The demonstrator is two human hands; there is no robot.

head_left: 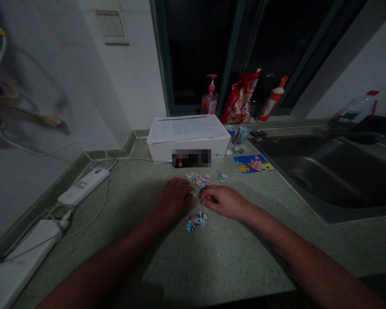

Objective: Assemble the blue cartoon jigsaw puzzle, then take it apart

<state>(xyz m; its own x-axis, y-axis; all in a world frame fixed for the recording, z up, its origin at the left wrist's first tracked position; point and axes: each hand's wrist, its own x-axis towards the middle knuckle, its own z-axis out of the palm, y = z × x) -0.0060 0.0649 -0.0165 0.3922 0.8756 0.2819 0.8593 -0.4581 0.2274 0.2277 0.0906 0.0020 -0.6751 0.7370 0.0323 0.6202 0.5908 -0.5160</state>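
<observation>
Small colourful jigsaw pieces lie in loose piles on the speckled green counter (238,257). A mostly pastel pile (197,178) is just beyond my hands, a bluer pile (197,221) sits nearer to me, and a small cluster (221,176) is off to the right. My left hand (175,195) rests low with its fingers curled, a pale jigsaw piece (193,194) at its fingertips. Opposite it, my right hand (227,201) has thumb and fingers drawn together in a pinch; whatever is between them is too dark and small to make out.
Behind the piles stands a white box (157,150) with a printed sheet on top. A bright cartoon picture card (254,163) and cans (243,134) lie near the sink (337,171) at right. White power strips (83,186) and cables run along the left.
</observation>
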